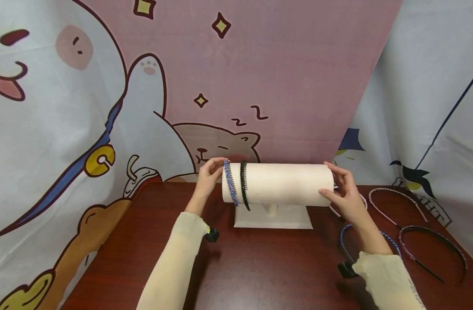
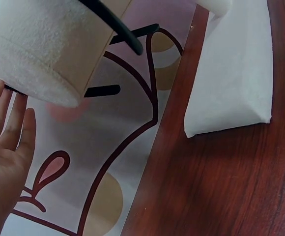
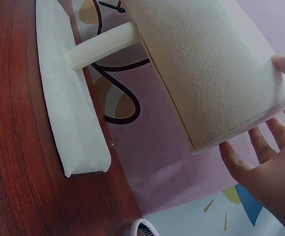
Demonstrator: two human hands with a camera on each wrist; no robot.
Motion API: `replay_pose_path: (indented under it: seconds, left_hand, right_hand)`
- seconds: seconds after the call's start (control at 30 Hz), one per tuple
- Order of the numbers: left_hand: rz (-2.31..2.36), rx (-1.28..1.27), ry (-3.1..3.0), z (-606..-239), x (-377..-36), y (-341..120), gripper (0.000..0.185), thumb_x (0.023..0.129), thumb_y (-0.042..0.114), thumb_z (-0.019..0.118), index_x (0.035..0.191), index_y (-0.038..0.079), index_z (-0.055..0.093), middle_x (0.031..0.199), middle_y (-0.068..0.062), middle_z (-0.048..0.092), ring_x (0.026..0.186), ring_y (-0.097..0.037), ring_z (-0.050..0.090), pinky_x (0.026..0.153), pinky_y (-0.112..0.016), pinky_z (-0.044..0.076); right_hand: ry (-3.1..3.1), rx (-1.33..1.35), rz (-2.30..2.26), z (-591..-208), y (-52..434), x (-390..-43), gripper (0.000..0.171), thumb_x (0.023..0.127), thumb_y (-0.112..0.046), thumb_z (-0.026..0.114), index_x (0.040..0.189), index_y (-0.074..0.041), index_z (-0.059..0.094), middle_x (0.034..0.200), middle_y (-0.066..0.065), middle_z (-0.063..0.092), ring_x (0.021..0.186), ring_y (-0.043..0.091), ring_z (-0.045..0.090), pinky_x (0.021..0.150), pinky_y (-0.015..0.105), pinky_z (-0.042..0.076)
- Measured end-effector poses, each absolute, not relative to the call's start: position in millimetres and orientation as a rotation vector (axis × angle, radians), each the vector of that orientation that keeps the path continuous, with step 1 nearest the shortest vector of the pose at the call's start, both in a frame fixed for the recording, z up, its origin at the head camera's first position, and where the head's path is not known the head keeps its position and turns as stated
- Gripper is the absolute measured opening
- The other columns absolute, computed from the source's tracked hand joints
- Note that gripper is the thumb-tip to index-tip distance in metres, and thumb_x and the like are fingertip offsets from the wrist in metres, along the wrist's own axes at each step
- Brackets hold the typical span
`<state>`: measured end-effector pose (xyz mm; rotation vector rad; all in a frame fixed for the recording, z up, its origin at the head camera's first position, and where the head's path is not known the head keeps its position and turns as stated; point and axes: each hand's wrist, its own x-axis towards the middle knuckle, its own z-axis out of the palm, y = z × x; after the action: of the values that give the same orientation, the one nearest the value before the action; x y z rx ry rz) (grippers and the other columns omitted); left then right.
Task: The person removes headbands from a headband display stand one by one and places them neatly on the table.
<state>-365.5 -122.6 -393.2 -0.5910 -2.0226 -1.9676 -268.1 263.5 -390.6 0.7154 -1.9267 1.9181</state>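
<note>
A white padded headband display roll (image 1: 286, 183) stands on a flat white base (image 1: 273, 218). Around its left part hang a beaded blue headband (image 1: 230, 183) and, beside it, a black toothed headband (image 1: 243, 183). My left hand (image 1: 207, 178) pinches the blue headband near the top of the roll's left end; in the left wrist view its fingers (image 2: 14, 120) reach the rim of the roll (image 2: 39, 59). At the opposite end my right hand (image 1: 347, 197) holds the roll, thumb on the front; the right wrist view shows the other fingers (image 3: 263, 147) along the end edge.
On the right of the dark red wooden table (image 1: 255, 258) lie a pale headband (image 1: 400, 191), a dark headband (image 1: 414, 227) and another blue headband (image 1: 342, 241). A whitish headband (image 1: 363, 200) is partly hidden behind my right hand. A printed cartoon curtain (image 1: 298, 77) hangs behind the table.
</note>
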Motion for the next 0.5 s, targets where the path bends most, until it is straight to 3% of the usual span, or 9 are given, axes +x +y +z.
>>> replay_pose_path:
  seconds: [0.13, 0.37, 0.5]
  left_hand:
    - [-1.986, -0.578, -2.005, -394, -367, -124, 0.026, 0.097, 0.001, 0.059, 0.121, -0.008, 0.06, 0.124, -0.023, 0.067, 0.099, -0.001, 0.067, 0.086, -0.018, 0.056]
    - [-2.023, -0.554, -1.972, -388, -365, -123, 0.023, 0.097, -0.002, 0.058, 0.118, -0.011, 0.06, 0.101, 0.011, 0.07, 0.089, 0.0, 0.066, 0.074, -0.014, 0.055]
    - [-2.002, -0.538, -1.948, -377, -354, -122, 0.02, 0.095, -0.003, 0.062, 0.11, -0.015, 0.06, 0.086, 0.017, 0.068, 0.074, 0.001, 0.061, 0.062, -0.015, 0.051]
  right_hand:
    - [-1.933, 0.715, 1.923, -391, 264, -268, 0.066, 0.089, 0.018, 0.057, 0.147, 0.003, 0.029, 0.16, 0.006, 0.034, 0.136, 0.001, 0.04, 0.087, 0.012, 0.053]
    - [-1.95, 0.711, 1.917, -390, 265, -268, 0.066, 0.09, 0.016, 0.057, 0.148, 0.001, 0.029, 0.161, 0.006, 0.033, 0.136, 0.001, 0.039, 0.087, 0.012, 0.053]
    - [-1.95, 0.711, 1.916, -391, 265, -270, 0.066, 0.09, 0.017, 0.057, 0.148, 0.001, 0.029, 0.161, 0.008, 0.032, 0.135, 0.001, 0.04, 0.087, 0.012, 0.053]
